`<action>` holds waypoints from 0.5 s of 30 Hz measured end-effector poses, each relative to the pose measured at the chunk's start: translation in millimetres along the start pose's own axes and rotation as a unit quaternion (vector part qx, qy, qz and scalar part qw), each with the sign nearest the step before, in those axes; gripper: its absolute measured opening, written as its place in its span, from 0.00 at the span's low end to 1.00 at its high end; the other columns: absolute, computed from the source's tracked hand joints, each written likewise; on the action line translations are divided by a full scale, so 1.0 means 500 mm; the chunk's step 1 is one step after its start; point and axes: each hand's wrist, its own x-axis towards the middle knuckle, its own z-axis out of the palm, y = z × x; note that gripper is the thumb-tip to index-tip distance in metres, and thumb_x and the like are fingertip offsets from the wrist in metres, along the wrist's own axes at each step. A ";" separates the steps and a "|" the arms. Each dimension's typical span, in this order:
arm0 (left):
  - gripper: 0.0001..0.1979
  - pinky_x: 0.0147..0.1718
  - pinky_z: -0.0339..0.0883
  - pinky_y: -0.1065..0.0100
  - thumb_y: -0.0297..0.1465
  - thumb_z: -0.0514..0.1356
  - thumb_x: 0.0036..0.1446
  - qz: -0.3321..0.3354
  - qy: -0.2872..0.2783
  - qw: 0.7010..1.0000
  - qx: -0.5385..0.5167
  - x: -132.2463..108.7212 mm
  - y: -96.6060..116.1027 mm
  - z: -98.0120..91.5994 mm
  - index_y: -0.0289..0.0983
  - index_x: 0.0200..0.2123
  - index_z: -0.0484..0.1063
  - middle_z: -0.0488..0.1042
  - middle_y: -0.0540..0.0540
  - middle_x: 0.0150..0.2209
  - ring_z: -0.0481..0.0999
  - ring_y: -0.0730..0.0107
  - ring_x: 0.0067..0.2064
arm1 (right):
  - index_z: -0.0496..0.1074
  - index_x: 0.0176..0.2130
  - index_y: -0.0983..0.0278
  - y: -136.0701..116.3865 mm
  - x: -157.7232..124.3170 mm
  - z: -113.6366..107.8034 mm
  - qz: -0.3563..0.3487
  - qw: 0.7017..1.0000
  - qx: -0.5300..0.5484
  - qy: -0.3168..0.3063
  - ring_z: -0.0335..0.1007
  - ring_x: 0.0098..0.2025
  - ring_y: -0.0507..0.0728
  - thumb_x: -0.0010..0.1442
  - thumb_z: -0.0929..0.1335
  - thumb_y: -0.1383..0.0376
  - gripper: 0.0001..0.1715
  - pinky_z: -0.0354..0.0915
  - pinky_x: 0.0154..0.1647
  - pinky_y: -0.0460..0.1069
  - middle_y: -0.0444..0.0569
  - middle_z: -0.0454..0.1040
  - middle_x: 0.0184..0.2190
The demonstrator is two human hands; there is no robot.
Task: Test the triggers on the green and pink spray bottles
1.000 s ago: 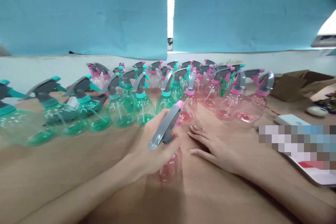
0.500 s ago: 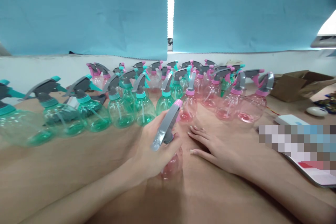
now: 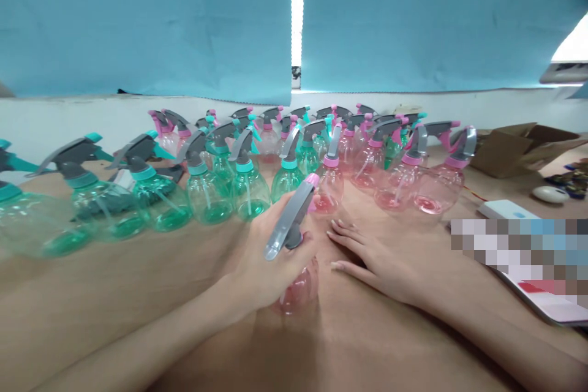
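My left hand [image 3: 264,257] is wrapped round the neck of a pink spray bottle [image 3: 298,294] with a grey-and-pink trigger head. The bottle stands on the brown table [image 3: 367,349], its nozzle pointing away from me; part of its body is hidden behind the hand. To its right, my right hand [image 3: 367,257] lies flat on the table with fingers stretched out, holding nothing. Just beyond the hands stands another pink spray bottle [image 3: 328,190]. Green spray bottles, such as one with a turquoise collar [image 3: 250,193], stand in a row to the left.
Several more pink and green spray bottles crowd the back of the table, among them a pink one [image 3: 436,190] at the right. Farther right are a cardboard box [image 3: 514,150], a white computer mouse [image 3: 550,195] and a white box [image 3: 505,209]. A blue curtain [image 3: 147,24] hangs behind.
The view has shifted very slightly. Both hands and the held spray bottle stay practically in place.
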 end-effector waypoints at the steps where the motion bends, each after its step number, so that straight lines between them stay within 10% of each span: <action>1: 0.07 0.26 0.61 0.70 0.25 0.55 0.51 0.001 -0.001 1.000 -0.002 0.001 0.000 0.000 0.41 0.35 0.64 0.67 0.55 0.27 0.67 0.72 0.27 | 0.58 0.64 0.62 0.000 0.000 0.000 0.000 1.000 0.000 0.000 0.45 0.68 0.64 0.63 0.60 0.45 0.39 0.46 0.67 0.65 0.53 0.54 0.66; 15: 0.05 0.27 0.62 0.70 0.26 0.54 0.52 0.010 0.003 1.000 0.018 -0.001 -0.001 0.001 0.41 0.34 0.63 0.68 0.54 0.28 0.70 0.70 0.29 | 0.57 0.64 0.62 0.002 0.000 -0.001 0.004 1.000 -0.003 0.000 0.44 0.68 0.65 0.62 0.61 0.44 0.39 0.46 0.67 0.65 0.52 0.53 0.66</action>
